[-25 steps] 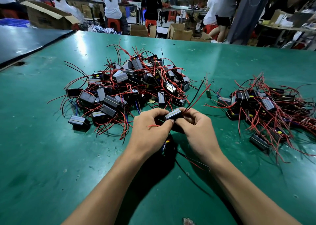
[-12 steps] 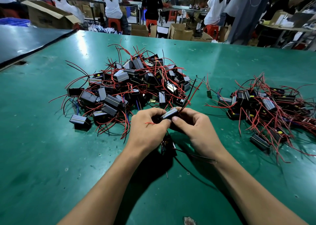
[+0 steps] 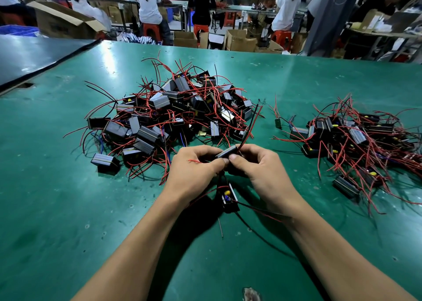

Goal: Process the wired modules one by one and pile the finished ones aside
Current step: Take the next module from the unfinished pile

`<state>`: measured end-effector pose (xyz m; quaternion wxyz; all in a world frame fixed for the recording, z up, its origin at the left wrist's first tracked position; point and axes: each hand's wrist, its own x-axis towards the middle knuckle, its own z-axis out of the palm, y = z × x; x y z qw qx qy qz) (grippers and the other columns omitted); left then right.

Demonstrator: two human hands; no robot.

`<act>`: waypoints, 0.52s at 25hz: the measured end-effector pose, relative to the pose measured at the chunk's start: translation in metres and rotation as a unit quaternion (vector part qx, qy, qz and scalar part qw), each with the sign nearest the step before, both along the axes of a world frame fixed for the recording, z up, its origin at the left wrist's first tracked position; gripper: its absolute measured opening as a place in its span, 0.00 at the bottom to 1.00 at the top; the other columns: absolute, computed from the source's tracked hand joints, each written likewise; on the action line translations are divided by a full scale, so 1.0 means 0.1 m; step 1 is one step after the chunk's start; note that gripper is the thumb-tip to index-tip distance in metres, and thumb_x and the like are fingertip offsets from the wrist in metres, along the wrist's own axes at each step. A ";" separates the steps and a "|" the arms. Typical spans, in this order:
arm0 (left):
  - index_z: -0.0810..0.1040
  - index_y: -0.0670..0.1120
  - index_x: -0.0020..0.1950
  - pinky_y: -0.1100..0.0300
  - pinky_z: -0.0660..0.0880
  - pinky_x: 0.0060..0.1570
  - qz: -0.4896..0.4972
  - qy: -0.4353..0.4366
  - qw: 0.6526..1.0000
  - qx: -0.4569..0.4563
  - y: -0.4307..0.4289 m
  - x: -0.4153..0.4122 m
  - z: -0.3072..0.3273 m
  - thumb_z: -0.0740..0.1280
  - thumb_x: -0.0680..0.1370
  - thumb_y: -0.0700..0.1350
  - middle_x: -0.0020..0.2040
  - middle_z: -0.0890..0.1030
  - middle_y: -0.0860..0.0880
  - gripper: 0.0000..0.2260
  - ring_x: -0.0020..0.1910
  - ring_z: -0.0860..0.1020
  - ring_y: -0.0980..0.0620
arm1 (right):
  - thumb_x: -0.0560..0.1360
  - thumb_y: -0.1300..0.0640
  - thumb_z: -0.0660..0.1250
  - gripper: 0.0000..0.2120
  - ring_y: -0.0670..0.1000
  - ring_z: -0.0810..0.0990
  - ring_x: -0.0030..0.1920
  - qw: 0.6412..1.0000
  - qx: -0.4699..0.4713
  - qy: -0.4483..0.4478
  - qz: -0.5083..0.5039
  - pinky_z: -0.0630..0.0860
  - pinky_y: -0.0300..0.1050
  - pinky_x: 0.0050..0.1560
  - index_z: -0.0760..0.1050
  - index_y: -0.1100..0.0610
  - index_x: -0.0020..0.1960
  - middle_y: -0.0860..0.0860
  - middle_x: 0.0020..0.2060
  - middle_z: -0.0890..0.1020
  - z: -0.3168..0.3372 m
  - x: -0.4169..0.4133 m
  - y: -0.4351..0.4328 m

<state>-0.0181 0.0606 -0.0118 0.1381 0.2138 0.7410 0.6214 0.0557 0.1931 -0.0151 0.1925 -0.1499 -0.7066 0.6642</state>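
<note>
Together, both hands' fingers (image 3: 225, 161) around module (image 3: 227, 152)

A glossy green work table (image 3: 68, 209) fills the foreground, scuffed with pale marks and with a worn grey patch (image 3: 251, 294) at its near edge. To the left a dark bluish table (image 3: 29, 54) adjoins it. Beyond the far edge, open brown cardboard boxes (image 3: 239, 39) stand on the floor, and a larger open carton (image 3: 61, 23) sits at the far left beside a blue plastic crate (image 3: 18, 30). People in white tops (image 3: 148, 1) and one in black (image 3: 202, 3) sit with their backs turned on red plastic stools (image 3: 151, 30) at long benches. A grey pillar (image 3: 328, 15) rises at right.
</note>
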 end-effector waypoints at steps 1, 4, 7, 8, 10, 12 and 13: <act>0.84 0.48 0.54 0.51 0.82 0.46 -0.014 -0.028 0.999 0.004 0.00 -0.01 0.00 0.75 0.73 0.42 0.44 0.86 0.46 0.10 0.41 0.84 0.48 | 0.78 0.65 0.69 0.06 0.48 0.84 0.39 0.999 -0.047 -0.008 -0.002 0.80 0.39 0.39 0.82 0.56 0.48 0.51 0.39 0.86 0.00 0.00 0.01; 0.77 0.49 0.65 0.53 0.81 0.52 -0.045 -0.096 0.994 0.031 -0.05 -0.08 0.02 0.75 0.69 0.56 0.52 0.85 0.49 0.26 0.47 0.85 0.50 | 0.80 0.59 0.66 0.06 0.48 0.79 0.33 0.991 -0.114 -0.034 -0.069 0.76 0.42 0.33 0.82 0.56 0.48 0.49 0.37 0.85 0.00 -0.02 0.17; 0.82 0.46 0.55 0.54 0.81 0.46 -0.070 -0.116 0.991 0.021 -0.16 -0.12 0.05 0.74 0.65 0.64 0.44 0.85 0.48 0.27 0.43 0.83 0.51 | 0.82 0.58 0.64 0.07 0.44 0.77 0.30 0.984 -0.077 -0.025 -0.157 0.74 0.38 0.30 0.79 0.54 0.48 0.46 0.39 0.84 0.03 0.00 0.40; 0.83 0.46 0.52 0.55 0.80 0.42 -0.091 -0.114 0.989 0.002 -0.19 -0.11 0.05 0.74 0.65 0.64 0.42 0.84 0.48 0.26 0.40 0.82 0.51 | 0.82 0.59 0.63 0.05 0.45 0.78 0.30 0.982 -0.068 -0.013 -0.176 0.75 0.37 0.29 0.77 0.53 0.49 0.48 0.41 0.83 0.03 0.01 0.45; 0.82 0.45 0.52 0.57 0.79 0.38 -0.139 -0.118 0.983 -0.022 -0.19 -0.06 0.03 0.75 0.65 0.61 0.40 0.85 0.46 0.24 0.37 0.81 0.50 | 0.82 0.61 0.64 0.02 0.48 0.80 0.33 0.978 -0.075 0.012 -0.196 0.79 0.39 0.32 0.75 0.56 0.51 0.53 0.44 0.81 0.03 0.01 0.51; 0.80 0.46 0.56 0.59 0.78 0.38 -0.174 -0.109 0.978 -0.045 -0.18 0.00 0.02 0.76 0.66 0.57 0.44 0.86 0.45 0.24 0.38 0.81 0.51 | 0.81 0.64 0.65 0.02 0.50 0.83 0.35 0.971 -0.139 0.040 -0.189 0.82 0.42 0.36 0.73 0.60 0.52 0.56 0.44 0.80 0.03 -0.01 0.51; 0.80 0.48 0.58 0.59 0.78 0.38 -0.187 -0.096 0.976 -0.061 -0.16 0.01 0.02 0.77 0.67 0.56 0.46 0.86 0.46 0.23 0.38 0.82 0.51 | 0.80 0.66 0.64 0.03 0.51 0.84 0.35 0.965 -0.184 0.054 -0.179 0.83 0.43 0.37 0.72 0.61 0.53 0.57 0.44 0.81 0.04 -0.01 0.51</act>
